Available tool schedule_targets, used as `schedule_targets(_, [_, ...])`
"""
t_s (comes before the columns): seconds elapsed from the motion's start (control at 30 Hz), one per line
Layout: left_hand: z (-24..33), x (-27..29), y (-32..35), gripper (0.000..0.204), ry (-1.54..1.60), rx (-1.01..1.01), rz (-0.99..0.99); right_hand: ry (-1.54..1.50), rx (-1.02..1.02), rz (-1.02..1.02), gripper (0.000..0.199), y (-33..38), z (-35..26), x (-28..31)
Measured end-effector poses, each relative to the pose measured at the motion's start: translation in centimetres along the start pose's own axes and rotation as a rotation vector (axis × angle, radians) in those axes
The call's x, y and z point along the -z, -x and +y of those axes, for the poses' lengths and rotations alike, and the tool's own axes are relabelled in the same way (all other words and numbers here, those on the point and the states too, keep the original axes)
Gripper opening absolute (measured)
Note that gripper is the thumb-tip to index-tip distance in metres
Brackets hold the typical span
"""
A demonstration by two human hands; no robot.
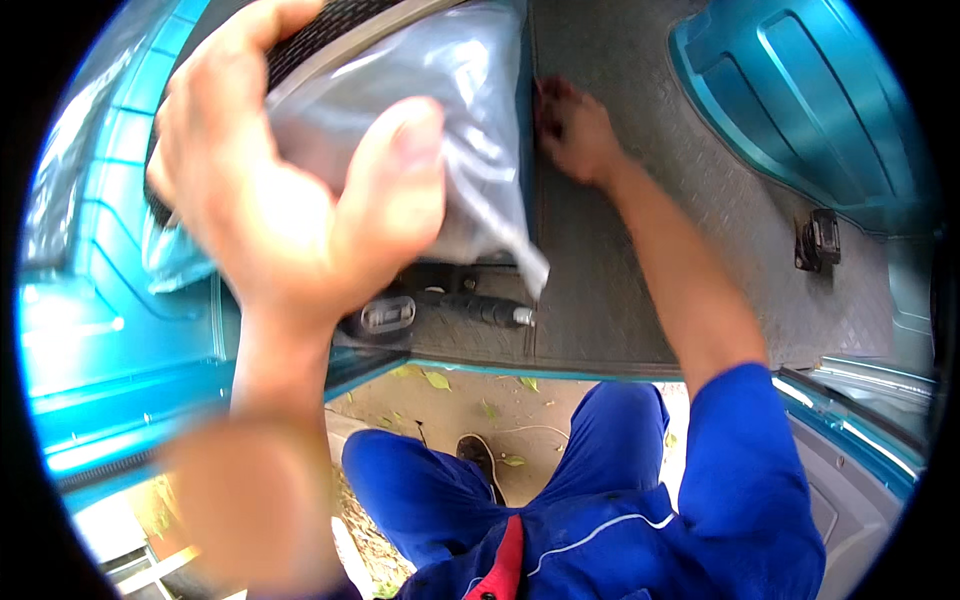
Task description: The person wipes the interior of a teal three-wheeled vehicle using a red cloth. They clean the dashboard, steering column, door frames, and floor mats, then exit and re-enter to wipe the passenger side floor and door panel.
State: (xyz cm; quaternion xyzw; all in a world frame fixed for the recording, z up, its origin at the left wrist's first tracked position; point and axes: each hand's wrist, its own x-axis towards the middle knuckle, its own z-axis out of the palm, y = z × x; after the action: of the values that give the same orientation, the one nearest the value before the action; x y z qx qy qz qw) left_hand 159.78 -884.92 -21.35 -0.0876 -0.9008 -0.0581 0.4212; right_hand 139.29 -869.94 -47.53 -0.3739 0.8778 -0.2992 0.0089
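Note:
My left hand [270, 210] is large and close in the view, back of the hand up. It is against a seat part [345, 30] with black mesh and a grey edge. Its thumb stands apart over the clear plastic cover [450, 130], and its other fingers bend over the far left side. Farther off, my right hand [580, 130] reaches down beside the right side of the seat, low near the grey floor mat [640, 260]. Its fingers are bent together around something dark and reddish, too small and shaded to name.
A black lever with a ribbed grip [480, 308] lies below the seat. A black pedal-like part [822, 238] stands on the mat at right. Teal metal panels [830, 90] bound the cab, and its sill [520, 372] runs before my knees. Leaves litter the ground outside.

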Motion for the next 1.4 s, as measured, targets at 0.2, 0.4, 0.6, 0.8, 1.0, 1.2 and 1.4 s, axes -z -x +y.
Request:
schedule_targets(0.2, [1.3, 0.3, -0.7, 0.062, -0.225, -0.148, 0.169, -0.135, 0.074, 0.264, 0.019, 19.0, -10.0, -0.4])
schedule_targets(0.4, [2.3, 0.1, 0.0, 0.066, -0.242, -0.114, 0.285, -0.508, -0.010, -0.003, 0.019, 31.6, -18.0, -0.5])
schedule_targets(0.6, [3.5, 0.3, -0.3, 0.065, -0.335, -0.053, 0.210, -0.389, -0.416, 0.234, 0.020, 24.3, -11.2, 6.1])
schedule_targets(0.8, [1.4, -0.2, -0.2, 0.061, -0.285, -0.141, 0.262, 0.154, -0.006, 0.194, 0.026, 23.6, -12.2, -1.4])
schedule_targets(1.0, [1.7, 0.3, 0.2, 0.060, -0.344, -0.017, 0.080, -0.593, -0.187, 0.097, 0.019, 29.2, -17.4, 2.3])
schedule_targets(1.2, [2.6, 0.7, -0.1, 0.068, -0.320, 0.008, 0.087, -0.114, -0.167, 0.589, 0.024, 9.6, -4.3, 10.6])
schedule_targets(1.4, [3.1, 0.8, 0.1, 0.070, -0.301, -0.006, 0.023, 0.393, -0.144, 0.106, 0.063, 0.9, 5.5, 6.5])
